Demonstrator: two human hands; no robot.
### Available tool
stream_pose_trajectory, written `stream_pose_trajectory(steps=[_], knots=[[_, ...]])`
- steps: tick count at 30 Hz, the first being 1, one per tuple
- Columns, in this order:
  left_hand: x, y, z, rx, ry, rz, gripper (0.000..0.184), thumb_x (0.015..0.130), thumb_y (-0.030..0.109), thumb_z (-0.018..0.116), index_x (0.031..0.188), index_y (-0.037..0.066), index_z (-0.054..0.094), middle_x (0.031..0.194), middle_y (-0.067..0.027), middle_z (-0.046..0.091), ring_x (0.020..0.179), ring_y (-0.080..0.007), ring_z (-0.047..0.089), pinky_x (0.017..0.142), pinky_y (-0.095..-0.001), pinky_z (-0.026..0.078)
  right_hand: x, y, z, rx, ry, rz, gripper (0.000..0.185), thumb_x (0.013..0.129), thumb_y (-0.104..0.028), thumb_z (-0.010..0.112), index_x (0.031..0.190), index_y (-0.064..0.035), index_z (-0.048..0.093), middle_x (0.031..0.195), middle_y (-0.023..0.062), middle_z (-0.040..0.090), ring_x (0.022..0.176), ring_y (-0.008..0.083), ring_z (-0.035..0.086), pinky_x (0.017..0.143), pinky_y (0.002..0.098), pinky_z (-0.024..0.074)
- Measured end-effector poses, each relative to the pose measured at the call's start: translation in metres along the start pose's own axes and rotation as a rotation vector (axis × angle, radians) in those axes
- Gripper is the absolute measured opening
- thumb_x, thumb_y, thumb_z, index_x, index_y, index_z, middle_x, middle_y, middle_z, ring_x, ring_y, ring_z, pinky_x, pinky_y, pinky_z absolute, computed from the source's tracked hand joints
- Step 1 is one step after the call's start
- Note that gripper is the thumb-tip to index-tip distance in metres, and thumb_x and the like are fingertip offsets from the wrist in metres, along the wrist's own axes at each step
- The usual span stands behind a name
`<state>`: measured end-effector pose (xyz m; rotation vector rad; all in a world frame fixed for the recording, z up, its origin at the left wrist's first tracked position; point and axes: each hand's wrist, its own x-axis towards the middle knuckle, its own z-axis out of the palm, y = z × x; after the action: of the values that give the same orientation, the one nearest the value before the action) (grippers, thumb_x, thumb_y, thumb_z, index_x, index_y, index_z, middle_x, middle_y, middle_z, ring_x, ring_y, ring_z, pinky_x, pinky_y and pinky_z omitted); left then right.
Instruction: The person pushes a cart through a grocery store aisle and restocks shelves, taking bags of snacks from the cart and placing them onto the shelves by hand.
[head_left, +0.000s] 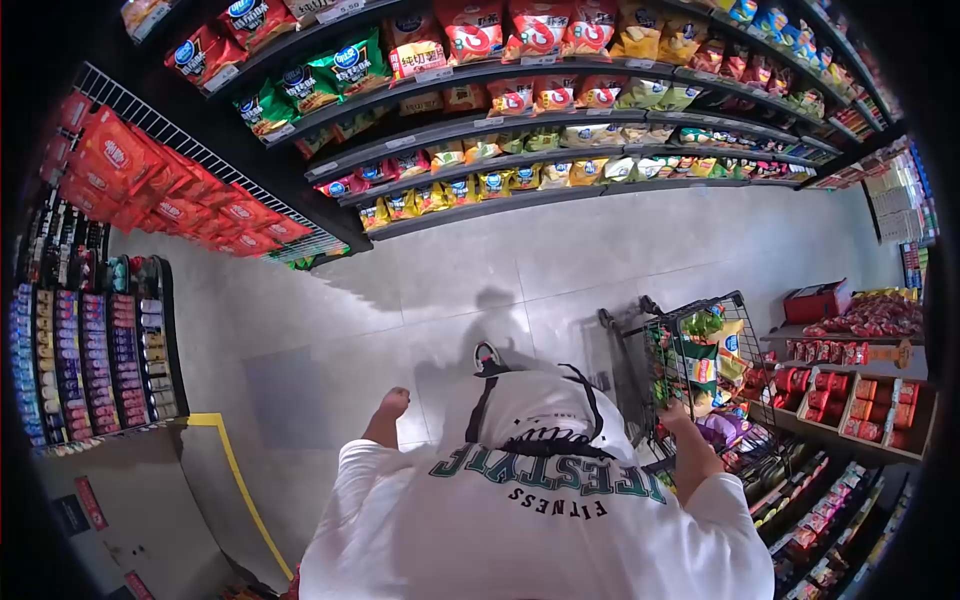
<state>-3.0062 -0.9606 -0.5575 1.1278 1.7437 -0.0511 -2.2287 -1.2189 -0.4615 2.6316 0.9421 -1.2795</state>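
My left hand [396, 402] hangs out over the floor on my left side, its fingers curled in with nothing visible in them. On the other side, my right hand [676, 412] is closed on the near side rim of a black wire shopping cart [742, 302]. Inside the cart are several snack bags, among them a dark green bag [697, 366], a yellow and white bag [731, 345] and a purple bag [724, 428]. The fingertips of my right hand are partly hidden against the cart's wires.
Black shelves [455, 128] of chip bags curve across the front. A wire rack of red packets [165, 185] stands at left, above a shelf of cans and bottles [95, 360]. Wooden bins [868, 408] with red packs stand right of the cart. Grey tiled floor [330, 340] lies between.
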Motion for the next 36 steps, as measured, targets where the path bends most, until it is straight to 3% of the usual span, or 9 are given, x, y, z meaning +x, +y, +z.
stream_pose_trajectory(steps=[5, 8, 10, 13, 19, 27, 31, 33, 36], knots=[[-0.022, 0.097, 0.061, -0.040, -0.138, 0.116, 0.035, 0.102, 0.028, 0.049, 0.123, 0.002, 0.060, 0.092, -0.0083, 0.068, 0.080, -0.0169, 0.064, 0.074, -0.0328, 0.054, -0.025, -0.095, -0.006, 0.202, -0.016, -0.395, 0.046, 0.091, -0.029, 0.068, 0.127, -0.0022, 0.057, 0.117, 0.0211, 0.067, 0.109, 0.0308, 0.065, 0.094, 0.0389, 0.0504], [-0.017, 0.143, 0.125, 0.095, -0.115, 0.457, 0.035, 0.104, 0.029, 0.049, 0.125, 0.003, 0.060, 0.092, -0.0059, 0.066, 0.081, -0.0154, 0.061, 0.077, -0.0309, 0.052, -0.079, -0.137, -0.038, 0.363, 0.013, -0.512, 0.042, 0.090, -0.026, 0.069, 0.121, -0.0003, 0.059, 0.113, 0.0203, 0.066, 0.105, 0.0317, 0.065, 0.092, 0.0383, 0.0500], [-0.053, 0.214, 0.146, 0.208, -0.220, 0.565, 0.035, 0.104, 0.029, 0.050, 0.127, 0.004, 0.059, 0.096, -0.0058, 0.066, 0.083, -0.0148, 0.061, 0.079, -0.0300, 0.051, -0.085, -0.127, -0.035, 0.361, 0.112, -0.619, 0.038, 0.089, -0.023, 0.067, 0.120, -0.0023, 0.060, 0.112, 0.0192, 0.065, 0.106, 0.0334, 0.063, 0.093, 0.0404, 0.0494], [-0.091, 0.275, 0.212, -0.246, -0.327, 0.589, 0.034, 0.104, 0.027, 0.050, 0.126, 0.004, 0.060, 0.105, -0.0091, 0.069, 0.091, -0.0150, 0.063, 0.085, -0.0291, 0.050, -0.102, -0.039, -0.031, 0.155, 0.437, -0.734, 0.033, 0.087, -0.018, 0.066, 0.118, -0.0056, 0.062, 0.112, 0.0184, 0.063, 0.109, 0.0365, 0.059, 0.094, 0.0445, 0.0482], [-0.255, 0.386, 0.252, -0.391, -0.527, 0.691, 0.036, 0.106, 0.028, 0.050, 0.132, 0.005, 0.056, 0.116, -0.0080, 0.067, 0.104, -0.0138, 0.062, 0.092, -0.0300, 0.048, -0.136, 0.108, -0.016, 0.154, 0.699, -0.419, 0.030, 0.084, -0.011, 0.066, 0.112, -0.0056, 0.061, 0.109, 0.0197, 0.058, 0.107, 0.0398, 0.056, 0.093, 0.0480, 0.0462], [-0.440, 0.465, 0.234, -0.518, -0.633, 0.985, 0.031, 0.103, 0.021, 0.053, 0.127, 0.002, 0.057, 0.116, -0.0098, 0.065, 0.105, -0.0169, 0.060, 0.096, -0.0309, 0.047, -0.134, 0.184, 0.050, -0.011, 0.211, 0.136, 0.089, 0.091, -0.050, 0.062, 0.155, -0.0085, 0.016, 0.141, 0.0252, 0.042, 0.129, 0.0418, 0.048, 0.108, 0.0497, 0.0406], [-0.551, 0.482, 0.196, -0.405, -0.638, 1.373, 0.026, 0.098, 0.012, 0.057, 0.121, -0.001, 0.057, 0.111, -0.0119, 0.064, 0.105, -0.0221, 0.060, 0.092, -0.0359, 0.049, -0.143, 0.161, 0.035, -0.040, 0.212, 0.193, 0.078, 0.089, -0.044, 0.066, 0.144, -0.0031, 0.029, 0.139, 0.0252, 0.044, 0.127, 0.0412, 0.050, 0.106, 0.0482, 0.0435], [-0.597, 0.482, 0.176, -0.368, -0.718, 1.538, 0.032, 0.086, -0.002, 0.063, 0.118, -0.001, 0.062, 0.107, -0.0151, 0.067, 0.098, -0.0278, 0.064, 0.085, -0.0365, 0.051, -0.141, 0.163, 0.036, -0.026, 0.226, 0.156, 0.077, 0.087, -0.040, 0.070, 0.141, -0.0012, 0.030, 0.138, 0.0273, 0.046, 0.125, 0.0436, 0.052, 0.105, 0.0498, 0.0439], [-0.640, 0.487, 0.167, -0.493, -0.998, 1.898, 0.028, 0.089, 0.003, 0.064, 0.117, -0.002, 0.063, 0.104, -0.0192, 0.067, 0.090, -0.0305, 0.066, 0.076, -0.0395, 0.052, -0.137, 0.167, 0.032, 0.044, 0.193, 0.111, 0.073, 0.089, -0.042, 0.067, 0.137, 0.0019, 0.034, 0.132, 0.0302, 0.053, 0.124, 0.0432, 0.054, 0.105, 0.0478, 0.0449]])
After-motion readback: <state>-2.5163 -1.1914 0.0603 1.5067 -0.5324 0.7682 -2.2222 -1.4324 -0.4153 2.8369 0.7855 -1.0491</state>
